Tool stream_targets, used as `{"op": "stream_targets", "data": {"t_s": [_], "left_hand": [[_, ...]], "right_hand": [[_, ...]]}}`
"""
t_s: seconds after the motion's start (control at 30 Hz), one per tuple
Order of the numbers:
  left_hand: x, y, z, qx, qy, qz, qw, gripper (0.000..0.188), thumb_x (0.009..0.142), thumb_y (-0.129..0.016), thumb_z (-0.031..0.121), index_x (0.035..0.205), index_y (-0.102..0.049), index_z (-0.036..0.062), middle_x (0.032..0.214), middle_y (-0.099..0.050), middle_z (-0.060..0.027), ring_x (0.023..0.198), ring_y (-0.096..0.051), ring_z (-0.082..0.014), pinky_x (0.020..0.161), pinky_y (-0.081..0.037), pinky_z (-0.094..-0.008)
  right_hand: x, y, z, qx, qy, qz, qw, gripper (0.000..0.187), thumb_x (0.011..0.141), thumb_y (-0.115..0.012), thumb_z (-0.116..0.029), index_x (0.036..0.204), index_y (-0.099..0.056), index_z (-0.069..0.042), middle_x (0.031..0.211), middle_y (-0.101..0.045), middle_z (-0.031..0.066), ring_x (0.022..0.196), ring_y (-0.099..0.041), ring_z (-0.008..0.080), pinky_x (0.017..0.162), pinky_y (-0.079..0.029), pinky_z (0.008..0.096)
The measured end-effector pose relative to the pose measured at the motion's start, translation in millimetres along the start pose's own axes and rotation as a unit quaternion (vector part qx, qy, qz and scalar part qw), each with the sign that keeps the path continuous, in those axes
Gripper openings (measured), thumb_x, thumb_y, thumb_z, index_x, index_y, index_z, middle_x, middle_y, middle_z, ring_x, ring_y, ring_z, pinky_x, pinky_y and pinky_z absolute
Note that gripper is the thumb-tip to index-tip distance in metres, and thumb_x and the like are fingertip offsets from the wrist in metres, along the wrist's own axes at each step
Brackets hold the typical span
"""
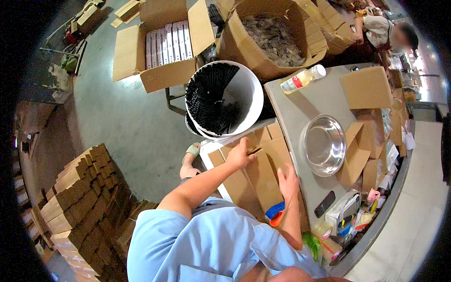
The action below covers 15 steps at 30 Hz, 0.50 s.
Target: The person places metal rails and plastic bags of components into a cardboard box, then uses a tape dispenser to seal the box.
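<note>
A flat brown cardboard box point(261, 175) lies in front of me on a white-edged surface. My left hand point(239, 155) rests on its far part, finger and thumb apart, beside a dark gap between the flaps. At the box's right edge is my right hand point(288, 181), with its fingers stretched out and nothing visible in them. A blue and orange tape dispenser point(276, 213) sits near my right forearm. Just beyond the box stands a white bucket point(253, 91) holding many thin black pieces.
On the grey table point(293, 113) to the right are a steel bowl point(324, 145), a bottle point(303, 79), a phone point(324, 204) and cardboard pieces. Open cartons point(167, 77) stand at the back. Stacked boxes point(87, 202) rise at left. Another person point(378, 30) is far right.
</note>
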<state>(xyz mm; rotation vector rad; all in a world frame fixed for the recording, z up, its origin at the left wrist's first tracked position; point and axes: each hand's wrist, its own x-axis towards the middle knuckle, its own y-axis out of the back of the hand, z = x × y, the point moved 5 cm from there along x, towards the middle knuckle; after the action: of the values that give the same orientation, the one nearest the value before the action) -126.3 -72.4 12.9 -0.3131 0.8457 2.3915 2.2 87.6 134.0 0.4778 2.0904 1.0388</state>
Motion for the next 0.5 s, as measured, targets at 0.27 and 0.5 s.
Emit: {"op": "stream_targets", "data": {"t_s": [0.27,0.5], "left_hand": [[10,-18,19,-0.069,-0.154,-0.008,0.986,0.013,0.067,-0.066,0.015,0.07,-0.062,0.0022,0.077,-0.059,-0.016,0.08,-0.057,-0.0337,0.071,-0.047,-0.0417],[6,-5,20,-0.103,-0.124,-0.009,0.987,0.024,0.074,-0.066,0.022,0.087,-0.059,0.0039,0.074,-0.059,-0.0143,0.072,-0.059,-0.0333,0.067,-0.047,-0.04]], "right_hand": [[-120,-45,109,-0.045,-0.077,-0.118,0.989,0.05,0.076,-0.066,-0.048,0.106,-0.058,-0.009,0.097,-0.063,0.0194,0.092,-0.06,0.0369,0.08,-0.046,0.0429],[-59,-47,38,0.229,0.196,0.108,0.947,0.04,0.069,-0.072,0.001,0.085,-0.036,-0.008,0.091,-0.056,0.0088,0.082,-0.054,0.0159,0.074,-0.045,0.0281]]}}
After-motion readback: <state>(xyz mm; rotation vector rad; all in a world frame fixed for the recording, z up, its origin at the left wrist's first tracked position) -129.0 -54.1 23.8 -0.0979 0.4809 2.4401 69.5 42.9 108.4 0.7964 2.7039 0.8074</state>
